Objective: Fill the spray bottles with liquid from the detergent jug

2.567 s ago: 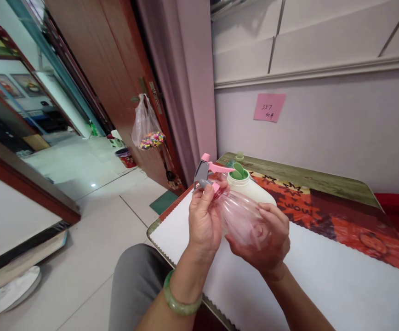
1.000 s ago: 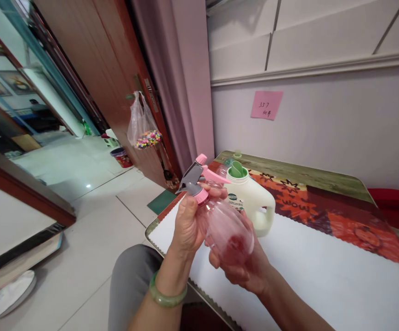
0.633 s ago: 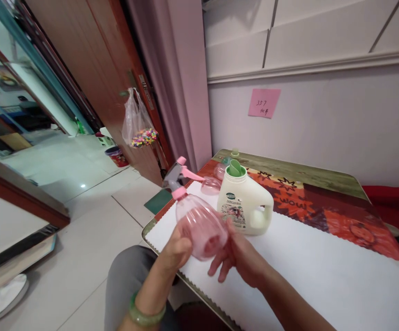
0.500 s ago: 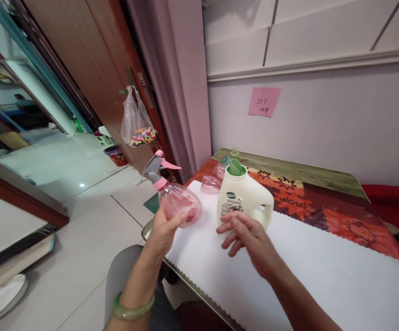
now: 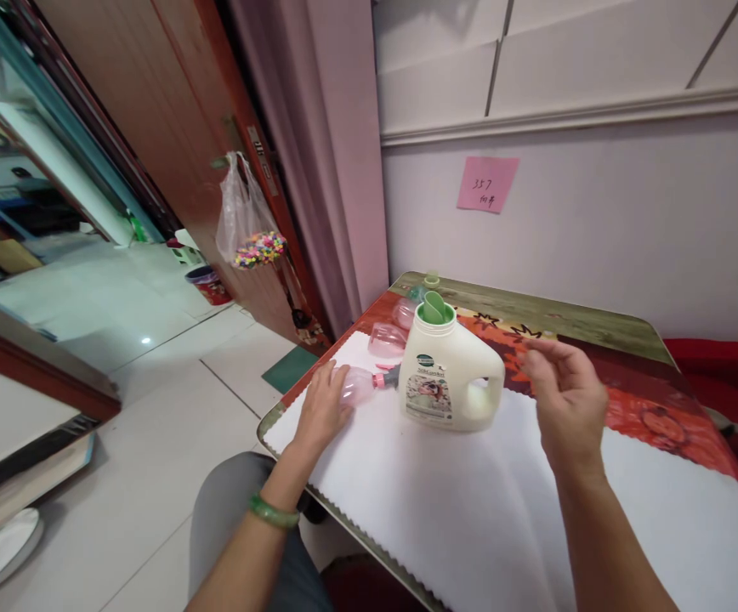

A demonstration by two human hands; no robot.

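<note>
My left hand (image 5: 321, 408) rests at the table's near left corner, fingers closed round a clear pink spray bottle (image 5: 357, 385). The bottle lies on its side on the white cloth (image 5: 471, 501), with its pink and grey nozzle pointing toward a white detergent jug (image 5: 449, 374). The jug stands upright just right of the bottle and has a green spout on top. To the right of the jug's handle, my right hand (image 5: 566, 398) is raised above the table. Its fingers are loosely curled and hold nothing.
Two clear pink cups (image 5: 387, 340) and a small green cap (image 5: 431, 280) sit behind the jug on the orange patterned table cover (image 5: 637, 399). A pink note (image 5: 486, 183) is on the wall. A plastic bag (image 5: 247, 229) hangs on the wooden door to the left.
My left hand carried the spray bottle left and down, then laid it on its side on the cloth. My right hand let go of it and rose to the right of the jug.
</note>
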